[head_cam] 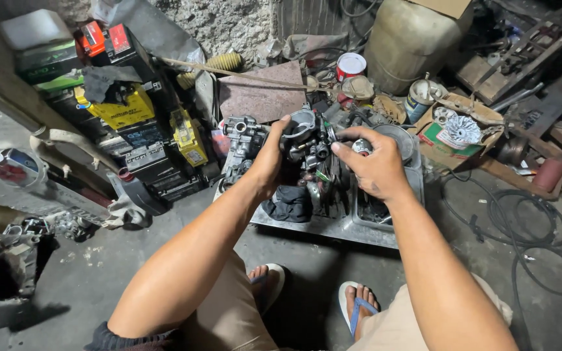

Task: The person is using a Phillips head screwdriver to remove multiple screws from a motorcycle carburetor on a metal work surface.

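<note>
Head view, left hand (269, 159) clasped around grey carburetor (306, 140), right hand (375, 170) fingertips pinching its side, over metal tray (333, 227).

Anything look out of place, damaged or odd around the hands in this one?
Nothing is plainly damaged or spilled. The left hand and right hand hold a grimy carburettor over a metal tray. Around them it is cluttered: old batteries heaped at left, black cable loose across the floor at right.
</note>
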